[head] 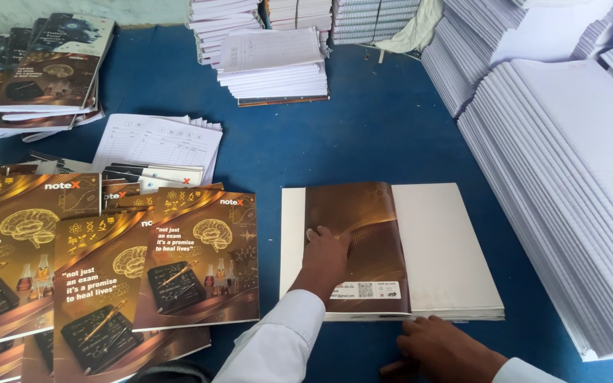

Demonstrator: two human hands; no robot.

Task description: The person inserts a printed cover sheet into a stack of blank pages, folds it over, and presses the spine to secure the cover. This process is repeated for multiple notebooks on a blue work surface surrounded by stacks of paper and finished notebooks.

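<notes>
Head view looking down at a blue table top (384, 135): the left hand (324, 259) lies flat, fingers spread, pressing on a glossy brown cover sheet (363, 241) that sits on a small stack of white paper sections (448, 248) in the middle of the table. It's pressing rather than gripping, nothing clenched. The right hand (438, 347) rests at the stack's near edge, fingers loosely curled against the table, holding nothing as far as I can see

Risk as I'd judge it: the cover covers only part of the stack, with a white strip showing at its left, so a sideways push from the palm could leave it skewed. That glossy surface looks slippery too. The fanned pile of brown printed notebooks (108, 284) sits near the left sleeve (278, 344), so an elbow swing could knock them. The tall slanted rows of white paper bundles (569, 198) on the right look ready to slide if bumped
</notes>
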